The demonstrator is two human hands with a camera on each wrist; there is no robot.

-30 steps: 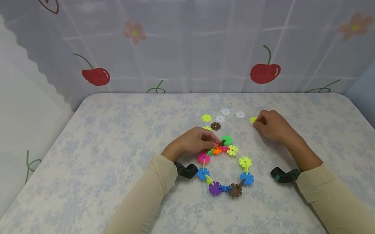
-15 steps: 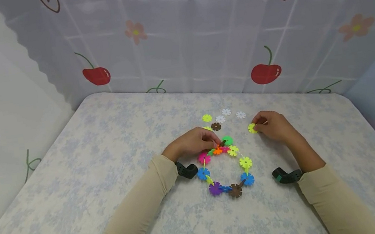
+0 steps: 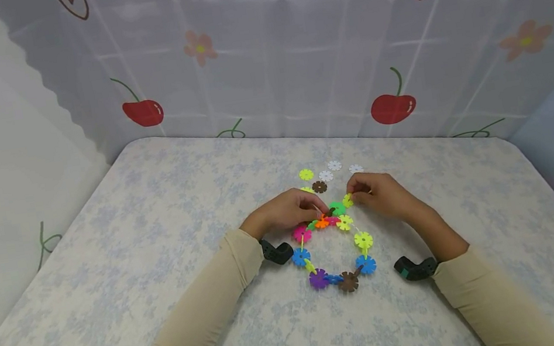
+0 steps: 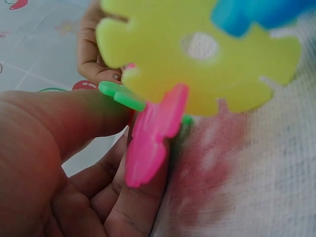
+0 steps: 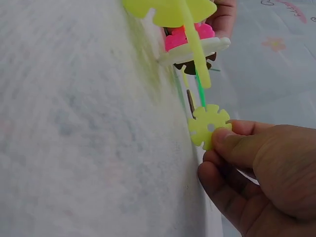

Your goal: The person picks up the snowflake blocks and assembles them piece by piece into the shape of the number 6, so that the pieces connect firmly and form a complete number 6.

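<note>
A ring of linked plastic snowflake discs (image 3: pixel 318 279) in pink, blue, purple, brown, yellow, green and orange lies on the table. My left hand (image 3: pixel 289 208) grips the ring at its far left part, beside the orange disc (image 3: pixel 322 222); in the left wrist view a pink disc (image 4: pixel 148 148) stands by the thumb and a large yellow disc (image 4: pixel 148 44) is close to the camera. With thumb and fingertips, my right hand (image 3: pixel 381 192) pinches a loose yellow snowflake disc (image 5: pixel 210 123). It is right beside the green disc (image 3: pixel 337 208) at the ring's far side.
Behind the ring lie loose discs: white ones (image 3: pixel 334 165), a brown one (image 3: pixel 319 187) and yellow ones (image 3: pixel 306 175). The table has a pale floral cloth (image 3: pixel 193 184). A printed curtain (image 3: pixel 262 68) hangs along its far edge.
My right hand has brought the yellow disc leftward from the right of the loose discs to the green disc on the ring. The left hand has stayed at the ring.
</note>
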